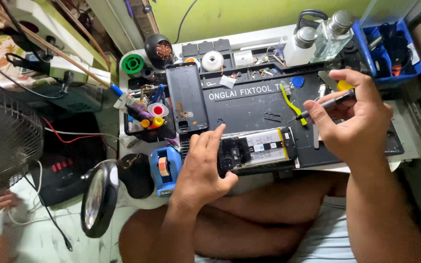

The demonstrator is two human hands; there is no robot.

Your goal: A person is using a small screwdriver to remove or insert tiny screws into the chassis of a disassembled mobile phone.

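Head view: cramped repair corner, green wall behind, black work mat (269, 109) over worktop, my bare legs below. Opened phone (259, 151) lies at mat's near edge, long axis left-right. My left hand (203, 165) clamped on its left end, thumb under, fingers on top. My right hand (352, 114) pinched shut on screwdriver (325, 103), tip aimed down-left; phone lies below-left of tip, apart. Removed back cover (187, 97) just beyond. Screw heads too small to make out; phone's near edge partly hidden.
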